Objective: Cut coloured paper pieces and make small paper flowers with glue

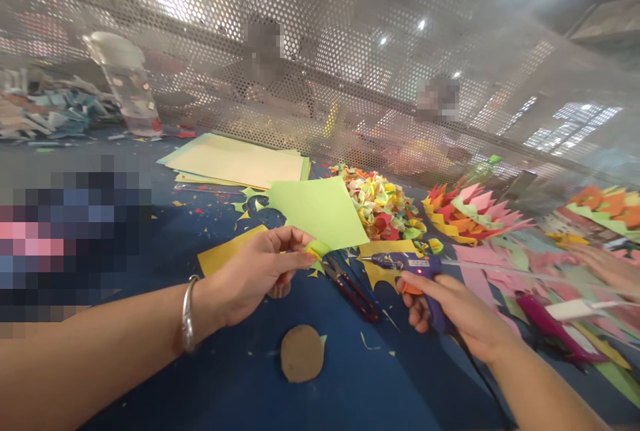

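Observation:
Between thumb and fingertips, my left hand (265, 267) pinches a small green and yellow paper piece (317, 249). My right hand (445, 304) is wrapped round a purple hot glue gun (410, 261), its nozzle pointing left toward that piece, apart from it. A clear glue stick (480, 265) sticks out behind the gun, and a small red light shows on its side. Below and between the hands lies a round brown cardboard disc (302, 353). Dark-handled scissors (353, 289) rest between the hands, next to a light green paper sheet (320, 209) and cut yellow paper (385, 267).
Behind are stacked paper sheets (240, 157), a heap of small folded paper pieces (380, 197) and a spiky paper crown (475, 211). A plastic cup (127, 87) stands back left. At right are a magenta tool (557, 331) and another person's hand (607, 264). A perforated screen (340, 84) runs behind.

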`<act>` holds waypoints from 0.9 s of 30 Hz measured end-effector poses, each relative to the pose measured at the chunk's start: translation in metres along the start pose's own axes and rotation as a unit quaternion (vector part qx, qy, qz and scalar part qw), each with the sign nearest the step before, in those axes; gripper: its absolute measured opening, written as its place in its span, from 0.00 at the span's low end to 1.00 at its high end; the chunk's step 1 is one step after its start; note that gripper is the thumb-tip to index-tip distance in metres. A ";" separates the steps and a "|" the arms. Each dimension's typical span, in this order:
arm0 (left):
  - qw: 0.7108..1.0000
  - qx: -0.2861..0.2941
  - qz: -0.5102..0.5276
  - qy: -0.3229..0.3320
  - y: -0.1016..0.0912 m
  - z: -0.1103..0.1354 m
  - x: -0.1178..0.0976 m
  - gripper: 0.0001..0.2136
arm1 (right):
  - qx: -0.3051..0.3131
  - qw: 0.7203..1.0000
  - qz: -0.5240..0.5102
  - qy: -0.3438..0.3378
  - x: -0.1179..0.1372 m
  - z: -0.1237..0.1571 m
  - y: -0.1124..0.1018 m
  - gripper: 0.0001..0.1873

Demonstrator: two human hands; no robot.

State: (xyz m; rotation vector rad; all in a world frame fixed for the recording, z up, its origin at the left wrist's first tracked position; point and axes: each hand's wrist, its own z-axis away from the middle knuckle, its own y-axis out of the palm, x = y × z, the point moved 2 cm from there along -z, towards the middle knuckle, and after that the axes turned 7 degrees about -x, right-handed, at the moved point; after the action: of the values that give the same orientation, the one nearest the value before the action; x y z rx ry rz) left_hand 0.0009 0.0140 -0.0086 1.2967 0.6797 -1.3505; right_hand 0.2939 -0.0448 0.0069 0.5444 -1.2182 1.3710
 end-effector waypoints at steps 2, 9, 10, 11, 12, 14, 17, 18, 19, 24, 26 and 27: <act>1.000 -0.001 0.000 0.001 0.000 0.000 0.001 0.16 | -0.001 1.000 0.015 0.007 0.000 -0.001 -0.003 0.23; 1.000 -0.010 0.000 -0.009 0.000 0.002 -0.001 0.16 | -0.032 0.994 0.104 0.014 -0.005 -0.007 -0.013 0.22; 1.000 -0.010 0.000 -0.011 0.000 0.002 -0.001 0.16 | -0.034 0.993 0.115 0.012 -0.005 -0.008 -0.013 0.23; 1.000 -0.009 -0.001 -0.011 0.000 0.002 -0.001 0.16 | -0.035 0.991 0.127 0.008 -0.006 -0.009 -0.014 0.23; 1.000 -0.006 -0.002 -0.011 0.000 0.002 -0.001 0.16 | -0.036 0.990 0.138 0.004 -0.006 -0.010 -0.015 0.24; 1.000 -0.001 -0.003 -0.010 0.000 0.001 -0.001 0.16 | -0.040 0.980 0.193 -0.025 -0.004 -0.012 -0.018 0.25; 1.000 0.004 -0.006 -0.011 0.000 0.000 0.000 0.16 | -0.064 0.932 0.340 -0.105 0.001 -0.009 -0.021 0.29; 1.000 0.006 -0.008 -0.011 0.000 0.000 0.000 0.16 | -0.087 0.909 0.386 -0.133 0.004 -0.006 -0.022 0.28; 1.000 0.006 -0.010 -0.010 0.000 0.000 0.000 0.16 | -0.115 0.887 0.420 -0.155 0.008 -0.002 -0.021 0.27; 1.000 0.007 -0.017 -0.005 0.002 0.001 -0.001 0.17 | -0.191 0.857 0.369 -0.306 0.029 0.025 0.009 0.18; 1.000 0.006 -0.019 -0.002 0.004 0.002 -0.002 0.17 | -0.105 0.886 0.282 -0.352 0.037 0.032 0.034 0.15; 1.000 0.005 -0.023 0.002 0.004 0.003 -0.002 0.17 | -0.071 0.890 0.258 -0.370 0.041 0.034 0.047 0.14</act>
State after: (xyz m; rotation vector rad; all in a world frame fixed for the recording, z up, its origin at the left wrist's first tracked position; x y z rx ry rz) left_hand 0.0037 0.0113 -0.0048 1.2991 0.7088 -1.3911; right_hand 0.2301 -0.0468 0.0387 0.6999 -2.1917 1.5393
